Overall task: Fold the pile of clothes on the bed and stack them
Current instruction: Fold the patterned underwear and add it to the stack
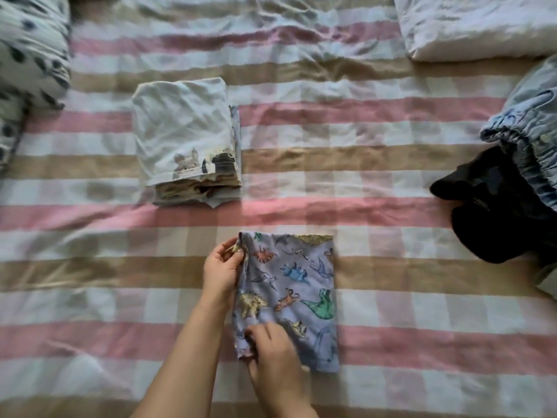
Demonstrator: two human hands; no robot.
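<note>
A lavender garment printed with dinosaurs (298, 291) lies folded into a rectangle on the checked bedspread (407, 282). My left hand (221, 265) pinches its upper left corner. My right hand (271, 351) grips its lower left edge, fingers curled into the fabric. Up and to the left sits a stack of folded clothes (187, 137), topped by a white piece with a cat print. At the right edge lies the unfolded pile: a black garment (494, 206) and a light blue denim piece (530, 122).
A white pillow (482, 22) sits at the top right. A leaf-patterned pillow or duvet (30, 55) bulges at the top left. The pink, beige and white bedspread stretches between the stack and the pile.
</note>
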